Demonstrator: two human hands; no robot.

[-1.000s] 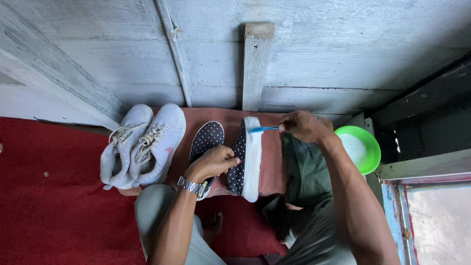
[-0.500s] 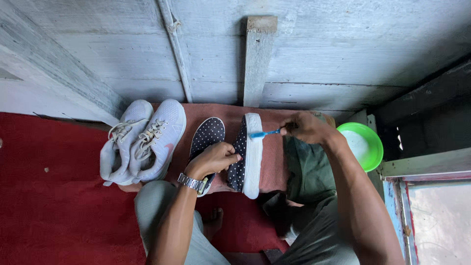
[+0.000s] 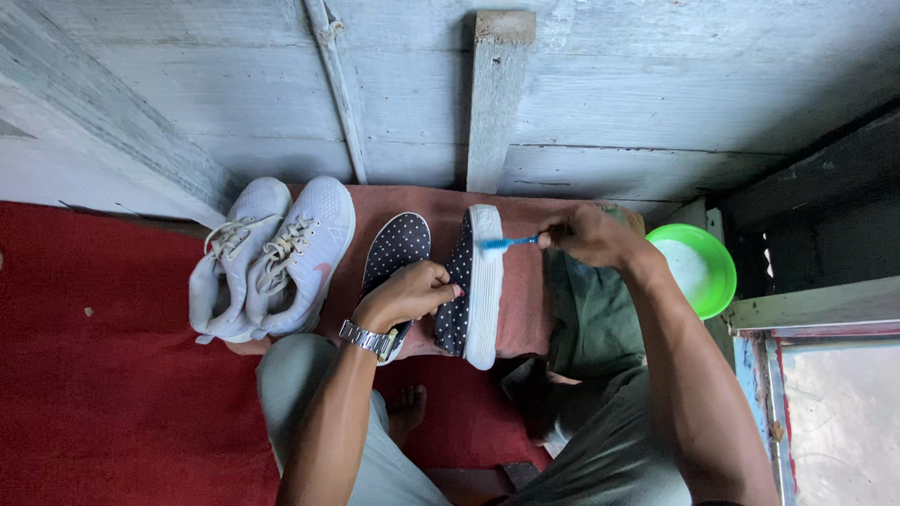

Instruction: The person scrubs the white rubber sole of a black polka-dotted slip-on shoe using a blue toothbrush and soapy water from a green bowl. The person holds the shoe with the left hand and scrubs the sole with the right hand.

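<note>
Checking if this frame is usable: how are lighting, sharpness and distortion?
Head view: soft, even daylight, no hard shadows; the white sole of the polka-dot shoe looks bright but not blown out; the toothbrush, right hand and left hand are sharp; wide-angle lens bends the wooden planks.

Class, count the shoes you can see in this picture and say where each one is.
4: two pale sneakers at left, one dotted shoe flat on the mat, another on edge under the left hand. None seems hidden.

A dark polka-dotted shoe (image 3: 459, 286) stands on its side, white sole facing right. A blue toothbrush (image 3: 508, 243) touches the sole near its toe end.
</note>
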